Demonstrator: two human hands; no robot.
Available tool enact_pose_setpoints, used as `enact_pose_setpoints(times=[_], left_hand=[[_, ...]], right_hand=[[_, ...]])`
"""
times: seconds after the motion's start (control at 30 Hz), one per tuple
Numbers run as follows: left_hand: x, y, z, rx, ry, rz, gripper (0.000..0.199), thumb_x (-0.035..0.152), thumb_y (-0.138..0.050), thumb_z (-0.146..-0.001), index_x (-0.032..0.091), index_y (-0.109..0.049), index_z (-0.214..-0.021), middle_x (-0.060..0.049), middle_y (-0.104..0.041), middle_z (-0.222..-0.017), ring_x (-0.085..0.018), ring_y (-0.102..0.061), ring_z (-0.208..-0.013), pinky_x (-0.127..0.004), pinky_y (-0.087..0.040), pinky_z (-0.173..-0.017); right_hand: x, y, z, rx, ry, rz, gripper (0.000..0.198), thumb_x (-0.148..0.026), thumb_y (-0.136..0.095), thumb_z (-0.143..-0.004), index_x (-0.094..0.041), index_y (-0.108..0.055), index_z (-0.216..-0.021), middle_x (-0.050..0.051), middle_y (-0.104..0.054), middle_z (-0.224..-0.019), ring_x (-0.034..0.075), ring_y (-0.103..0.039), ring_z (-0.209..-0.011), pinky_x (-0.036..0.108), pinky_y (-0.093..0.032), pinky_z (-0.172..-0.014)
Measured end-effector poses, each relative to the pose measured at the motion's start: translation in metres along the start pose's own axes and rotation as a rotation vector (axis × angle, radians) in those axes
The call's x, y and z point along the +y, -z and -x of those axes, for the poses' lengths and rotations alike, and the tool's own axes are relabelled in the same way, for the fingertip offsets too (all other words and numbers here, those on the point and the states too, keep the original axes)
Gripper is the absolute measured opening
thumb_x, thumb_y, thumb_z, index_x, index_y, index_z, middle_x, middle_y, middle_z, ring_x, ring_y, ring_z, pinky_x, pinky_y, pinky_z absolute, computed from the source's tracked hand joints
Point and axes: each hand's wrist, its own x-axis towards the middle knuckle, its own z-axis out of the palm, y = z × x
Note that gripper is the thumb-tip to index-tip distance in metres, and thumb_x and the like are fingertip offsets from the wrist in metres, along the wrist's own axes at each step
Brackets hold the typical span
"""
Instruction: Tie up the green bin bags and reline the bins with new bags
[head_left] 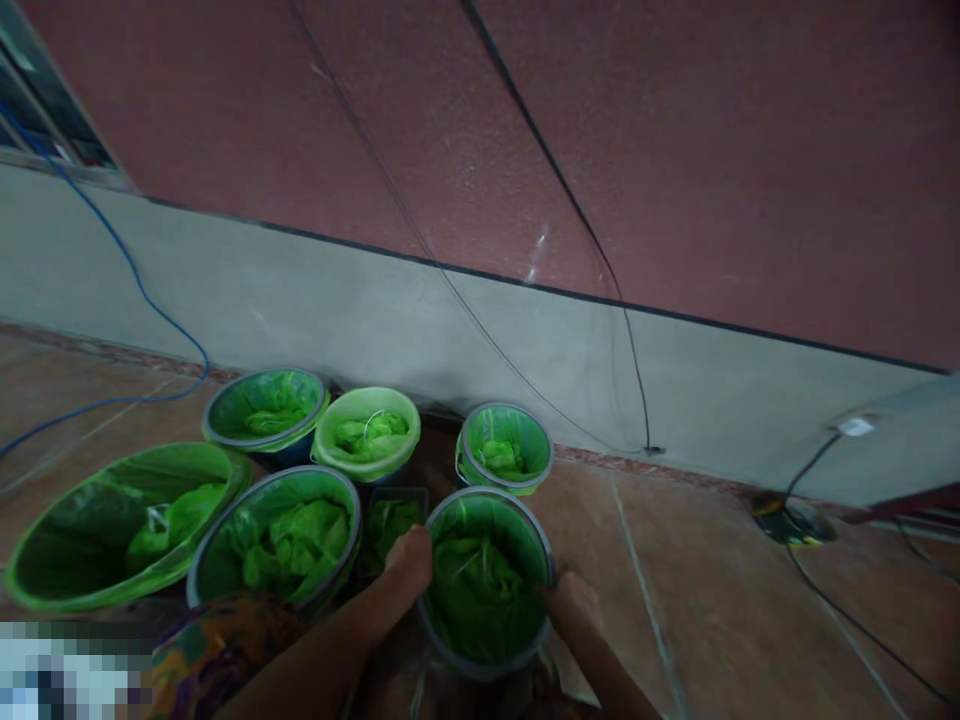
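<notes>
A green-lined bucket [489, 671], at near right among other buckets [355, 505], is clamped by the left hand [411, 558] and right hand [574, 603] at opposite sides of its stiff-looking rim [486, 491], seemingly the firmest hold, its bunched lining [480, 595] probably soft and light.

Tiled floor [720, 600] bearing a green-rimmed bucket [367, 472]. Left of this bucket: a grey-rimmed bucket [262, 388]; farther, a blue cable [97, 405]. Front left: another bucket [289, 488], a large tub [75, 540]. Front: a clear box [420, 500]. Right: a small bucket [510, 422]; well apart, a black cable [866, 637]. Front right: a held bucket [487, 512], base hidden.
</notes>
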Motion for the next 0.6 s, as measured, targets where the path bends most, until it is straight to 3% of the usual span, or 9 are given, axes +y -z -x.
enact_pose_setpoints(times=[0.1,0.17,0.3,0.37,0.47,0.6], left_hand=[[0.011,0.031,-0.001,0.044,-0.008,-0.088,0.03,0.013,-0.056,-0.078,0.008,-0.057,-0.108,-0.023,-0.068,-0.108,-0.034,-0.063,-0.109,-0.038,-0.049,-0.084],[0.02,0.054,-0.003,0.13,-0.049,-0.066,0.036,0.029,-0.054,-0.084,0.007,-0.053,-0.113,-0.022,-0.068,-0.107,-0.033,-0.064,-0.106,-0.038,-0.048,-0.084],[0.025,0.079,-0.006,0.229,-0.119,0.059,0.051,0.048,-0.045,-0.089,0.011,-0.045,-0.125,-0.013,-0.071,-0.093,-0.026,-0.067,-0.095,-0.034,-0.046,-0.082],[0.015,0.069,-0.008,0.206,-0.134,0.091,0.048,0.047,-0.047,-0.087,0.016,-0.046,-0.123,-0.009,-0.071,-0.091,-0.024,-0.067,-0.093,-0.033,-0.045,-0.082],[-0.009,0.034,-0.018,0.127,-0.092,0.103,0.041,0.042,-0.051,-0.085,0.016,-0.052,-0.117,-0.011,-0.07,-0.1,-0.025,-0.066,-0.099,-0.033,-0.045,-0.084],[-0.037,-0.012,-0.04,-0.008,0.093,0.169,0.027,0.036,-0.045,-0.09,0.014,-0.061,-0.094,-0.016,-0.07,-0.101,-0.026,-0.066,-0.099,-0.033,-0.047,-0.081]], right_hand=[[0.004,0.042,-0.012,0.024,0.122,-0.12,0.019,-0.034,-0.058,-0.08,-0.017,-0.064,-0.075,0.012,-0.072,-0.079,0.025,-0.07,-0.077,0.027,-0.045,-0.061],[0.002,0.07,-0.031,0.037,0.158,-0.202,0.022,-0.035,-0.055,-0.082,-0.019,-0.06,-0.067,0.008,-0.07,-0.069,0.02,-0.068,-0.066,0.025,-0.041,-0.056],[-0.016,0.1,-0.093,-0.034,0.064,-0.33,0.034,-0.043,-0.051,-0.085,-0.019,-0.059,-0.062,0.006,-0.065,-0.052,0.017,-0.063,-0.05,0.024,-0.04,-0.051],[-0.028,0.096,-0.125,-0.017,-0.009,-0.35,0.038,-0.046,-0.05,-0.086,-0.018,-0.061,-0.062,0.007,-0.066,-0.054,0.018,-0.065,-0.055,0.024,-0.041,-0.052],[-0.045,0.075,-0.159,0.001,-0.133,-0.35,0.041,-0.047,-0.05,-0.086,-0.016,-0.065,-0.065,0.01,-0.07,-0.062,0.02,-0.068,-0.062,0.025,-0.042,-0.053],[-0.048,0.046,-0.169,-0.05,-0.151,-0.358,0.053,-0.053,-0.039,-0.09,-0.017,-0.064,-0.059,0.014,-0.07,-0.066,0.021,-0.068,-0.062,0.028,-0.043,-0.052]])
